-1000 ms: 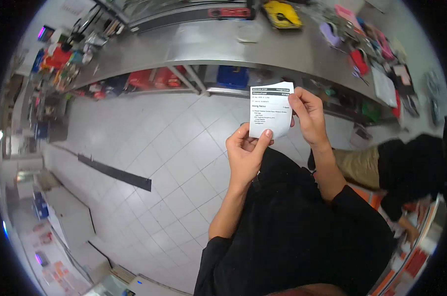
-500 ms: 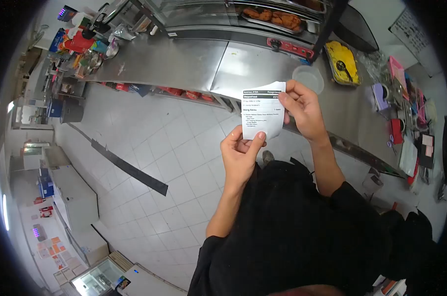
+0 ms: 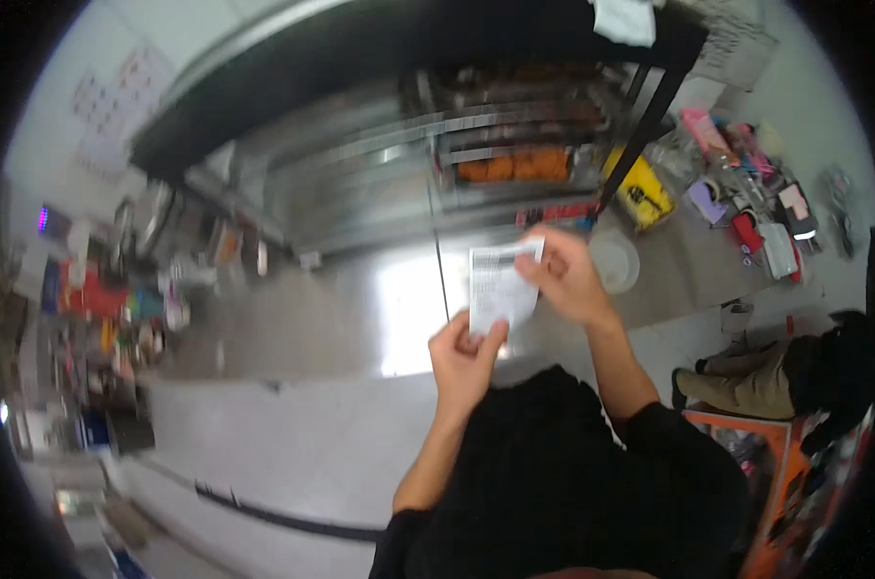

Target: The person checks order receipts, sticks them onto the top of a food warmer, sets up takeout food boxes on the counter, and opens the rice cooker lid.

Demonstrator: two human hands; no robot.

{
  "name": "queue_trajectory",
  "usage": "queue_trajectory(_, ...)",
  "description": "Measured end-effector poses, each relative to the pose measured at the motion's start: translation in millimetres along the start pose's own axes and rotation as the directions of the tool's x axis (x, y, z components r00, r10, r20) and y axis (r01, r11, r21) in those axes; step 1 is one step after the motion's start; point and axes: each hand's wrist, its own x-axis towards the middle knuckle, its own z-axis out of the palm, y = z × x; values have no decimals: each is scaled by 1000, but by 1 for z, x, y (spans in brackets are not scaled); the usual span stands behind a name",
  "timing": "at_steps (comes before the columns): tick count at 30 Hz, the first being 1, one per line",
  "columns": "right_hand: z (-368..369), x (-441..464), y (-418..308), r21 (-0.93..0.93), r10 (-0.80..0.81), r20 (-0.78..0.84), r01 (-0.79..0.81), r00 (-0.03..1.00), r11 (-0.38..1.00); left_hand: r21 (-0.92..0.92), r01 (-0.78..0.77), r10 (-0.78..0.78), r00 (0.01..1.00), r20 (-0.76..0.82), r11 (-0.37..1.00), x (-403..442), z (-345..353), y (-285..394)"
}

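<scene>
A printed paper receipt (image 3: 500,294) is held up between both hands, its text smeared by motion. My left hand (image 3: 464,362) pinches the bottom edge, thumb in front. At the upper right corner, my right hand (image 3: 565,275) grips the paper between thumb and fingers. Behind the receipt lies the steel counter (image 3: 312,323). A round translucent plastic lid or bowl (image 3: 615,262) sits on the counter just right of my right hand.
A glass display warmer (image 3: 360,183) with orange-brown fried food (image 3: 514,166) stands at the back. Right of it are a tray of yellow food (image 3: 640,193) and a purple tape dispenser (image 3: 709,198). Another person (image 3: 765,376) stands at the right, near an orange-framed rack (image 3: 780,454).
My view has lifted and moved nearer the display warmer, bringing its top into sight. Both hands keep hold of the receipt. The other person at the right shows more fully now.
</scene>
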Motion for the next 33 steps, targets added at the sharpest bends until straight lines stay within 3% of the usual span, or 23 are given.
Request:
queue_trajectory(2,0,-11,-20,-75,14,0,-14,1000,997,-151,-53,65,995,73,987,0,3,10)
queue_trajectory(4,-8,-33,-46,-77,-31,-98,23,995,997,-131,1,26,979,204,991,-14,6,18)
queue_trajectory(5,3,31,-13,-92,-50,-140,37,989,995,-144,-9,45,968,248,989,53,-28,0)
queue_trajectory(6,-7,37,-17,-139,-91,-187,65,978,988,-147,-28,70,954,291,989,61,-28,-6)
queue_trajectory(10,-43,64,-48,-307,-157,-353,44,922,951,-39,23,-5,912,411,999,84,-50,-39)
queue_trajectory(12,-60,61,-72,-427,-354,-368,181,860,886,51,7,-28,898,438,999,76,-52,-51)
queue_trajectory(15,-98,71,-92,-489,-455,-451,214,768,846,140,47,-112,854,509,989,77,-53,-64)
queue_trajectory(18,-156,79,-101,-598,-566,-461,232,683,767,338,6,-213,787,579,941,80,-46,-74)
queue_trajectory(21,-220,95,-113,-669,-638,-386,274,666,691,454,-83,-258,726,638,887,93,-32,-88)
queue_trajectory(24,-260,123,-126,-685,-697,-315,354,644,637,513,-269,-155,751,641,815,115,3,-72)
queue_trajectory(25,-261,130,-131,-659,-696,-320,376,643,651,484,-349,-63,757,650,803,127,18,-60)
queue_trajectory(27,-278,147,-131,-739,-753,-220,398,620,544,450,-500,153,777,611,740,149,54,-13)
queue_trajectory(28,-285,155,-132,-772,-775,-169,408,609,488,394,-687,389,694,606,611,164,71,11)
queue_trajectory(30,-277,164,-142,-789,-802,-159,414,575,454,386,-847,660,529,534,366,186,110,85)
queue_trajectory(32,-279,172,-146,-848,-810,-95,379,579,371,321,-921,808,357,468,221,204,141,150)
queue_trajectory(33,-271,174,-152,-865,-849,-51,402,527,302,195,-949,843,311,439,248,223,151,169)
